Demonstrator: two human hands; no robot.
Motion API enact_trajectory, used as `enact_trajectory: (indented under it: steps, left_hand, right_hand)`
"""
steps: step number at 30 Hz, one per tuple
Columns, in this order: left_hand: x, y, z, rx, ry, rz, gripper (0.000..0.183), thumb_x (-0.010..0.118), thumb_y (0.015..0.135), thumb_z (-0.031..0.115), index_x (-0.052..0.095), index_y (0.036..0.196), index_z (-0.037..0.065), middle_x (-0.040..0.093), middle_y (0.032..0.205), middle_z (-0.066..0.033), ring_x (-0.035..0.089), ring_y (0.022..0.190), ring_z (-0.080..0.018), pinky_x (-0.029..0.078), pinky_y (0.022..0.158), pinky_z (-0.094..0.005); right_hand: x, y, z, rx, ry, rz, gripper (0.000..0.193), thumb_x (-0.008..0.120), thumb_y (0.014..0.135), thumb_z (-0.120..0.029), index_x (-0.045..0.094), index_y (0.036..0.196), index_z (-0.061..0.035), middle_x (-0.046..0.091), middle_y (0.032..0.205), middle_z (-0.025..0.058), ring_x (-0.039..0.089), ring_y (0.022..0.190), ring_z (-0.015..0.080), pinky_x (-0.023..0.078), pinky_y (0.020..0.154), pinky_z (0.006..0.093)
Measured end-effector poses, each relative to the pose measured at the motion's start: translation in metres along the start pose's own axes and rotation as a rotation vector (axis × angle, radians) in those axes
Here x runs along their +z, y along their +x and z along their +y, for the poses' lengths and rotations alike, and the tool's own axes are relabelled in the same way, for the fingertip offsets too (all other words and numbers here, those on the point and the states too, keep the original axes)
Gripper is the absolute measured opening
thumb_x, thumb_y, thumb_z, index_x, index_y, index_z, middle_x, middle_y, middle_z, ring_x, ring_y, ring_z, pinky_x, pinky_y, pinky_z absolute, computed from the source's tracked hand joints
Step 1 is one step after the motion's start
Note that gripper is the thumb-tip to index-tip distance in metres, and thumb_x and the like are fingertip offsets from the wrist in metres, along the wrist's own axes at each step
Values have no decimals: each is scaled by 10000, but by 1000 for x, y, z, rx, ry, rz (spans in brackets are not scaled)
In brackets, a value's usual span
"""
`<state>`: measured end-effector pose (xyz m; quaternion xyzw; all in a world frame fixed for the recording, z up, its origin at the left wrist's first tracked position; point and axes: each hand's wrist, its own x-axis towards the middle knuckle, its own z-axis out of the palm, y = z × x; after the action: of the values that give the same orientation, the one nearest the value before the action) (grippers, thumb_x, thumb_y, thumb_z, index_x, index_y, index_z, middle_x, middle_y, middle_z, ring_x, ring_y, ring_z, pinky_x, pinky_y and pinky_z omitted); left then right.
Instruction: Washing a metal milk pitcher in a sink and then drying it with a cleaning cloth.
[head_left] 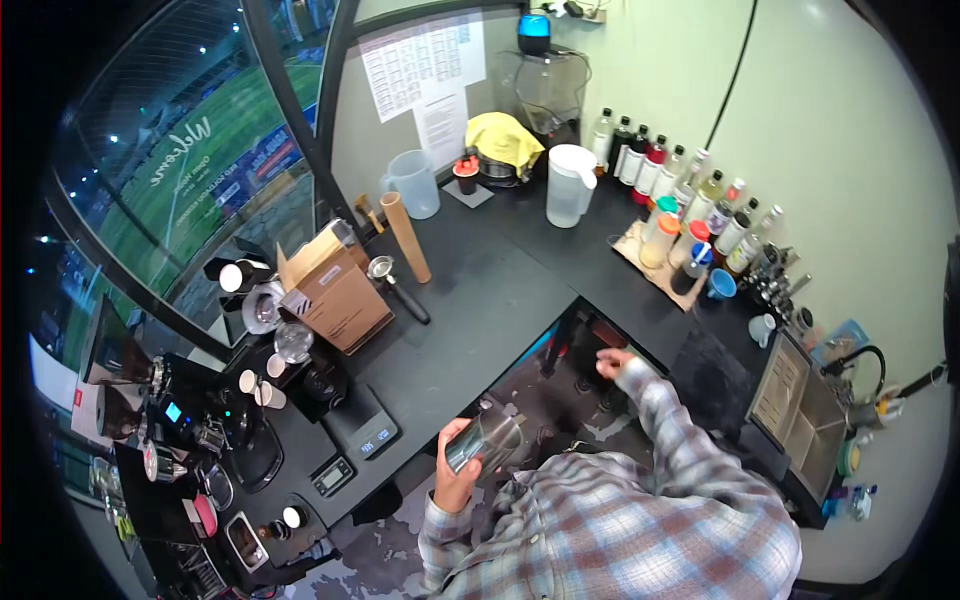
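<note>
My left hand [455, 473] is wrapped around a clear drinking glass [487, 443], which is tilted on its side in front of my body. The glass looks empty, and the nearest counter edge lies just beyond it. My right hand [613, 363] reaches forward near the inner corner of the black counter [470, 300], over the dark floor space. Its fingers are loosely bent and slightly apart, and I see nothing in them. A plaid sleeve [680, 430] covers that arm.
To the left stand a digital scale [362, 420], paper cups [270, 396], a cardboard box [335, 290] and a portafilter [400, 290]. At the back are two pitchers, one of them white [571, 185]. Syrup bottles [655, 175] line the right wall, with a sink [800, 415] nearer me.
</note>
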<state>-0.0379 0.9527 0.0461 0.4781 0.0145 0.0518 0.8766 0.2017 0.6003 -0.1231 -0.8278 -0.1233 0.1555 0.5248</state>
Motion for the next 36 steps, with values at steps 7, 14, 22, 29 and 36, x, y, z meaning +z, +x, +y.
enact_trajectory:
  steps: [7, 14, 22, 29, 36]
  left_hand:
    - [-12, 3, -9, 129, 48, 346, 837, 766, 777, 427, 306, 1366, 51, 555, 1203, -147, 635, 967, -271, 585, 640, -361]
    - [26, 59, -11, 282, 11, 614, 847, 771, 770, 437, 302, 1349, 34, 540, 1187, -153, 634, 956, -272, 588, 630, -369]
    - [70, 104, -29, 285, 51, 722, 843, 706, 792, 481, 308, 1377, 23, 524, 1228, -180, 615, 1028, -288, 601, 665, -350]
    - [80, 91, -36, 296, 18, 814, 805, 717, 803, 433, 292, 1359, 36, 500, 1253, -165, 606, 1048, -261, 606, 683, -343]
    - [90, 63, -25, 451, 50, 862, 826, 724, 806, 419, 265, 1397, 70, 476, 1300, -144, 595, 1072, -269, 584, 692, -368]
  right_hand:
    - [5, 249, -118, 151, 802, 28, 453, 627, 931, -402, 528, 1270, -119, 639, 1147, 59, 643, 970, 229, 518, 868, 398]
    - [46, 492, -196, 414, 1161, 240, 553, 647, 916, -396, 454, 1317, -69, 545, 1288, 112, 563, 1108, 289, 465, 966, 448]
    - [-43, 668, -128, -171, 631, 904, 439, 708, 859, -365, 552, 1042, 2, 606, 927, 131, 559, 784, 283, 481, 775, 396]
    - [-42, 561, -310, -598, 744, 197, 208, 607, 969, -271, 606, 1038, -75, 638, 907, 7, 578, 776, 128, 472, 661, 259]
    - [-140, 431, -337, -680, 1464, -970, 598, 448, 1008, -310, 250, 1495, -26, 359, 1504, 192, 405, 1355, 346, 322, 1121, 545]
